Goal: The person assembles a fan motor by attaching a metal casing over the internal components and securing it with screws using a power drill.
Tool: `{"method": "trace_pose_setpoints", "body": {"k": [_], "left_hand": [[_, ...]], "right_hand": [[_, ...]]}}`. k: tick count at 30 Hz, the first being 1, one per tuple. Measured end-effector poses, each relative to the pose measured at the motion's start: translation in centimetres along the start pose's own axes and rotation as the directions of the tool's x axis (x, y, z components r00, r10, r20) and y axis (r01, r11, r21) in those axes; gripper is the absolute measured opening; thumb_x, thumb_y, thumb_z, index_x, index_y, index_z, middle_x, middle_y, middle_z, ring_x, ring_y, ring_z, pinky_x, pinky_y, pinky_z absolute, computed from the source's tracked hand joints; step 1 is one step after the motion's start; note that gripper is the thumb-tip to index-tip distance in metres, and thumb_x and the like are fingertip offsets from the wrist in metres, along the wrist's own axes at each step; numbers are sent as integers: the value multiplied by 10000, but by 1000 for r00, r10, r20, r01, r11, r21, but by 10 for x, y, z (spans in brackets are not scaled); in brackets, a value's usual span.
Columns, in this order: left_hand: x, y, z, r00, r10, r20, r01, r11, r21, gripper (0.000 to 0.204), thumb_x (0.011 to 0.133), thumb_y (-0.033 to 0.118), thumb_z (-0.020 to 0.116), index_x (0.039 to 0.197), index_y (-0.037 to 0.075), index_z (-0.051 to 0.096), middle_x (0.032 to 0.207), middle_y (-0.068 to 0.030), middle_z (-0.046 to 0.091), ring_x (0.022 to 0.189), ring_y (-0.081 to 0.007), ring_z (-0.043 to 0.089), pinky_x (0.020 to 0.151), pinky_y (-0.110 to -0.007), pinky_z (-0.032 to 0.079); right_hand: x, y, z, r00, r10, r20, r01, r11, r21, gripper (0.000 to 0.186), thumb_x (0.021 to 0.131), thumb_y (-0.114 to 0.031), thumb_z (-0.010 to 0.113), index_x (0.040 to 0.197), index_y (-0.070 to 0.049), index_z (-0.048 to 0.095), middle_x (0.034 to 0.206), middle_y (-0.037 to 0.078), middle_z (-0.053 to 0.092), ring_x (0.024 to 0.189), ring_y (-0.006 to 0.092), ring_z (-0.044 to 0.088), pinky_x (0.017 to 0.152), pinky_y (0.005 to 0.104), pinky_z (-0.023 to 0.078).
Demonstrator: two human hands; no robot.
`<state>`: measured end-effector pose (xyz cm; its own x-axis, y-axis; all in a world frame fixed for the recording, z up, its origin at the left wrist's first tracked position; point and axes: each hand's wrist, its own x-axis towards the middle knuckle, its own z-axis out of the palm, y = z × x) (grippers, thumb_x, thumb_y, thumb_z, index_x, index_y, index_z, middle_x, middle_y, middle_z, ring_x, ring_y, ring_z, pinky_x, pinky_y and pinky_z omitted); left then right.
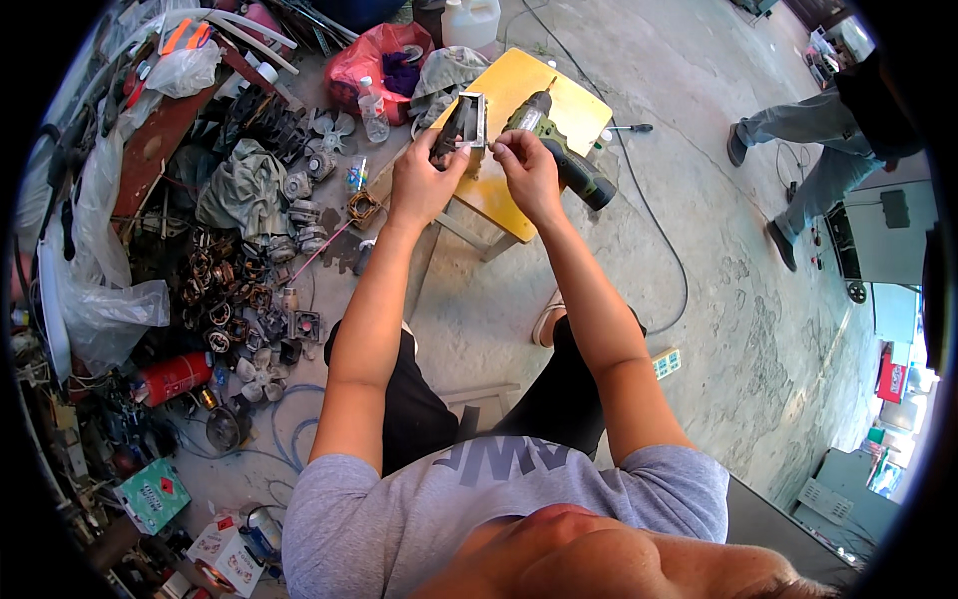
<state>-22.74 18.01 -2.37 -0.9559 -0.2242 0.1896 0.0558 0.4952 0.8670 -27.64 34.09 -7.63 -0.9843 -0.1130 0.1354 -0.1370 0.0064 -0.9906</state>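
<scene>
My left hand (pixel 424 180) grips a dark part with a silvery rectangular metal frame (pixel 476 115), held over a yellow-topped stool (pixel 499 200). My right hand (pixel 529 178) is just right of the frame, thumb and index finger pinched on something small that I cannot make out. A green and black cordless drill (pixel 577 170) with a bit fitted lies on the stool beside my right hand, its top pointing away from me. My fingers hide much of the dark part.
Motor parts, fan blades (pixel 261 377), plastic sheeting (pixel 105 299) and a red cylinder (pixel 170 379) crowd the left floor. A red bag (pixel 364 65) and bottle (pixel 375 115) stand behind. A cable (pixel 671 255) runs to the right, where another person's legs (pixel 808 185) stand near grey equipment (pixel 883 235).
</scene>
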Motion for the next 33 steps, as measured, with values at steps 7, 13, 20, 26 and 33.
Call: {"method": "trace_pose_setpoints", "body": {"k": [7, 13, 20, 26, 33], "left_hand": [[0, -6, 4, 999, 38, -32, -39, 999, -31, 217, 856, 246, 713, 960, 66, 653, 691, 30, 567, 621, -73, 536, 595, -266, 445], [1, -7, 3, 1000, -26, 5, 26, 999, -22, 240, 841, 265, 706, 957, 60, 657, 798, -38, 683, 679, -139, 642, 661, -305, 503], [1, -8, 3, 1000, -14, -12, 14, 1000, 3, 255, 844, 286, 701, 952, 59, 660, 804, -57, 688, 689, -169, 646, 667, -324, 506], [0, -6, 3, 1000, -21, -6, 21, 1000, -1, 265, 850, 295, 692, 965, 58, 659, 824, -75, 697, 727, -197, 672, 688, -341, 516], [1, -15, 8, 996, 43, -82, -44, 999, -7, 228, 865, 274, 711, 928, 63, 652, 671, 44, 541, 614, -59, 486, 584, -252, 422]], "right_hand": [[1, -18, -5, 983, 166, 85, -165, 986, -23, 299, 971, -282, 623, 964, 13, 668, 806, 33, 671, 755, 86, 587, 704, 248, 461], [5, -12, -3, 982, 161, 96, -155, 985, -70, 358, 968, -342, 623, 889, 2, 685, 753, 18, 656, 709, 73, 562, 652, 248, 435], [8, -10, -4, 978, 183, 102, -171, 978, -117, 342, 949, -330, 652, 868, 1, 674, 722, 3, 640, 672, 66, 528, 602, 252, 411], [5, -9, -10, 985, 148, 83, -139, 985, -105, 257, 936, -252, 663, 946, 6, 668, 746, 12, 639, 687, 76, 541, 629, 260, 440], [8, -4, -32, 998, 69, 13, -62, 958, -279, 193, 901, -207, 661, 989, -38, 691, 822, 89, 704, 749, 177, 660, 718, 321, 511]]}}
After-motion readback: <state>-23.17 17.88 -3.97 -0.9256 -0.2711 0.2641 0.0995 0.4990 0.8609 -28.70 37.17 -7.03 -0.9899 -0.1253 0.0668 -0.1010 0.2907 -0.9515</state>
